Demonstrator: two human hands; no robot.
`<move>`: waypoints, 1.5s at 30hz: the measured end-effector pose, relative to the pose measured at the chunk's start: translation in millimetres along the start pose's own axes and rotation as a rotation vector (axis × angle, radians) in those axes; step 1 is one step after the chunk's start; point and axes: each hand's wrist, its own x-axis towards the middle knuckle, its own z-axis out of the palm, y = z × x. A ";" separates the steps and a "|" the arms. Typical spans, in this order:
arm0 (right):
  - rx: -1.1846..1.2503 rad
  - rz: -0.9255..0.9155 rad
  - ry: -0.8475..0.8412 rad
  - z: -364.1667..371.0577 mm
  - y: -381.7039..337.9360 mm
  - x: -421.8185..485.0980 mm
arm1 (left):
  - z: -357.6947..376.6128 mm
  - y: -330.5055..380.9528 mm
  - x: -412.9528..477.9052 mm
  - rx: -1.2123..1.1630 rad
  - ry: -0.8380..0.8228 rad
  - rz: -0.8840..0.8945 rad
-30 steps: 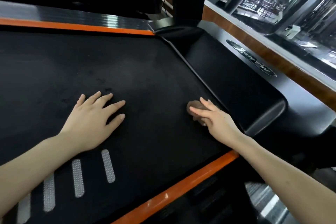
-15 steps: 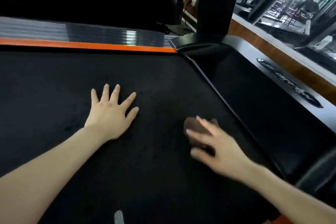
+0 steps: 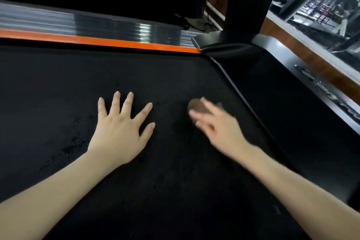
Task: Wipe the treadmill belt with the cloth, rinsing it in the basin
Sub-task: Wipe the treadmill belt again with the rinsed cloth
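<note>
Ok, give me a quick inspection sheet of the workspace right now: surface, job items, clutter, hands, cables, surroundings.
Surface: black treadmill belt, faint scuff marks on its left part.
Job's things: brown cloth lying on the belt near its right edge; basin not in view.
Clutter: nothing seen.
Hands: left hand flat on the belt, fingers spread; right hand motion-blurred, fingers laid over the cloth.
Cables: one dark cable on the floor beyond the treadmill.
Surroundings: orange rail along the belt's far side, black post, window at right.

left hand (image 3: 118,134): bare, short nails | right hand (image 3: 220,128): bare, blurred | forearms (image 3: 48,197): bare to frame edge
</note>
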 end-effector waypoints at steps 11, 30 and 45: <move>-0.042 0.225 0.045 6.8 58.3 89.3 | -12.0 -0.2 39.0 -0.006 -0.028 0.004; 0.066 -0.019 -0.042 27.9 24.6 122.9 | 0.6 1.9 54.9 -0.008 -0.015 -0.003; -0.074 0.302 0.034 32.1 66.2 189.4 | 2.2 -0.1 54.6 -0.015 0.001 -0.006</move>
